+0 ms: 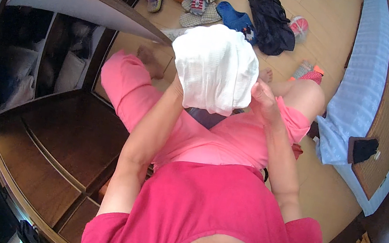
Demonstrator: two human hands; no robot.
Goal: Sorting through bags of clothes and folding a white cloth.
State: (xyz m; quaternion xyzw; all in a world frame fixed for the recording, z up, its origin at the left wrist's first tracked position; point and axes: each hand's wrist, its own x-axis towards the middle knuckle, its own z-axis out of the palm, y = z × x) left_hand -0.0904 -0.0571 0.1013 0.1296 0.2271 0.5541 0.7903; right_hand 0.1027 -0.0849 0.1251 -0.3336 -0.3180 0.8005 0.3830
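Observation:
A folded white textured cloth [218, 70] is held up in front of me, above my lap in pink trousers [222, 137]. My left hand [179, 86] is at the cloth's lower left edge, its fingers mostly hidden behind the fabric. At the right edge, my right hand [265, 98] holds the cloth with the thumb showing and the other fingers partly out of sight. A dark item, mostly covered by the cloth, shows between my legs.
Several slippers [235, 19], a black cloth bag [271, 23] and rolled socks [311, 73] lie on the wooden floor. An open cabinet door [95, 2] and dark shelves are at left. A bed with a light blue cover [357, 78] stands at right.

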